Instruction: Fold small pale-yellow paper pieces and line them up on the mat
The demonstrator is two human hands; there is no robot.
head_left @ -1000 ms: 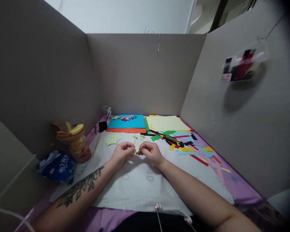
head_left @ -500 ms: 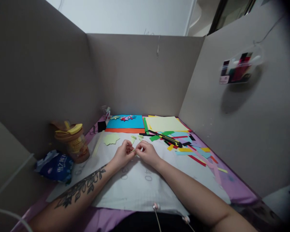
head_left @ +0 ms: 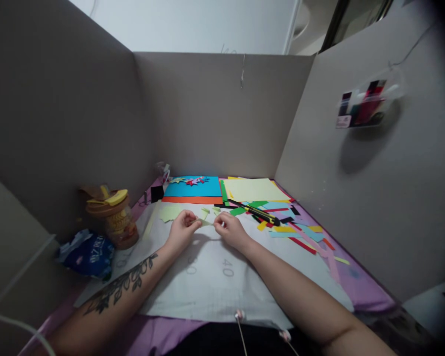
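Note:
Between my two hands, a small pale green piece of paper (head_left: 206, 222) is held just above the white sheet. My left hand (head_left: 184, 228) pinches its left end between thumb and fingers. At its right end, the fingertips of my right hand (head_left: 230, 228) are closed on it. Behind my left hand lies a larger pale green paper piece (head_left: 169, 213) with a jagged edge. Small folded light green paper pieces (head_left: 205, 211) rest just beyond my fingers.
A cutter knife (head_left: 261, 215) lies among coloured paper strips (head_left: 300, 235) at right. Folded paper stars (head_left: 191, 181) sit on blue paper (head_left: 170, 192), beside a stack of paper sheets (head_left: 255, 190). At left stand a brown cup (head_left: 116, 222) and a blue packet (head_left: 91, 256). Grey panels (head_left: 222, 113) enclose the table.
My hands have moved a little apart, the left one to the left and the right one to the right. More of the pale green paper now shows between them.

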